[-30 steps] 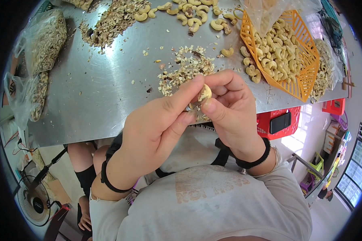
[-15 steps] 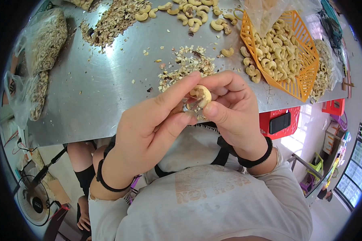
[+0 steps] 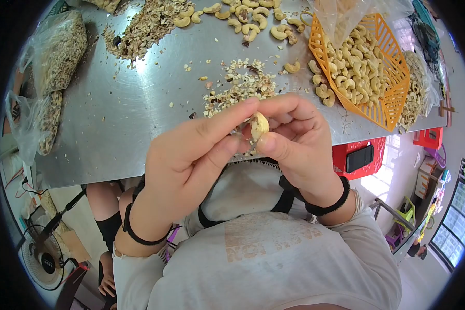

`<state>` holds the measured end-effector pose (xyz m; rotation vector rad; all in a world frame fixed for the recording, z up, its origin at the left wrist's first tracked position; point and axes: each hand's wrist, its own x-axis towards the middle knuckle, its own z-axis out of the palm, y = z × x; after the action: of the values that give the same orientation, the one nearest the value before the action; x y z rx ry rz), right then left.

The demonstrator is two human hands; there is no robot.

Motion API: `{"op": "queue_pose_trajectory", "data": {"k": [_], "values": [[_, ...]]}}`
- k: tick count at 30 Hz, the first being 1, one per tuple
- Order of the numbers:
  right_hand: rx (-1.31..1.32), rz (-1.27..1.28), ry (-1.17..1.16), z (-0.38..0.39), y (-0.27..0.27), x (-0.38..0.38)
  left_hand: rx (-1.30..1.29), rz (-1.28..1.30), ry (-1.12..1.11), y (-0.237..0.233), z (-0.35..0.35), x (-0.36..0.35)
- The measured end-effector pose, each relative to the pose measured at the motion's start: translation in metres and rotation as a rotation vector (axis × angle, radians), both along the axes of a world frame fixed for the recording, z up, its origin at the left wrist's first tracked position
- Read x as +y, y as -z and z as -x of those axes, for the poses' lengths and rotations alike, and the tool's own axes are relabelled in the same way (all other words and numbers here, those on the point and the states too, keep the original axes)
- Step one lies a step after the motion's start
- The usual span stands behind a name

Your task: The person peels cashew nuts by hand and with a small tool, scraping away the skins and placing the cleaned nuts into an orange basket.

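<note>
My right hand (image 3: 299, 137) pinches a pale cashew (image 3: 259, 126) between thumb and fingers, above the near edge of the metal table. Brownish patches show on the nut. Close against it is my left hand (image 3: 194, 150), its thumb and index finger closed on a small thin blade, which the fingers mostly hide now. The fingertips of both hands nearly meet around the cashew. Just beyond them lies a heap of pale scraps (image 3: 243, 82) on the table.
An orange basket (image 3: 398, 82) of cashews stands at right, with loose cashews (image 3: 250, 28) farther back. Brown shavings (image 3: 150, 26) and a filled plastic bag (image 3: 62, 51) lie at left. A phone (image 3: 360, 158) rests on a red stool (image 3: 341, 165). Another person's hand (image 3: 107, 284) shows at lower left.
The cashew has turned in my right fingers and shows another side. My left hand has shifted slightly left and down, and the blade shows less.
</note>
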<state>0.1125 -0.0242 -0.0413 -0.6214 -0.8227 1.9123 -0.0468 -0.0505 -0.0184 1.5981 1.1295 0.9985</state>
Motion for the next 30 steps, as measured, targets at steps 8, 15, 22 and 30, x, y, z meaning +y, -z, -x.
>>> {"op": "queue_pose_trajectory", "data": {"k": [8,15,22,30], "values": [[-0.006,0.042,-0.032,-0.0024,-0.0034,0.0008,-0.106,0.120,0.008,-0.0050,-0.0026,-0.0006],[-0.046,-0.089,-0.013,-0.0022,-0.0014,-0.0011,0.058,-0.066,0.021,-0.0006,0.0008,-0.0001],[0.005,0.001,-0.016,-0.0011,-0.0020,0.0015,-0.166,0.141,-0.019,-0.0035,-0.0047,-0.0025],[-0.056,-0.158,0.042,-0.0006,0.0017,-0.0032,0.011,-0.006,0.016,-0.0024,-0.0002,-0.0002]]}}
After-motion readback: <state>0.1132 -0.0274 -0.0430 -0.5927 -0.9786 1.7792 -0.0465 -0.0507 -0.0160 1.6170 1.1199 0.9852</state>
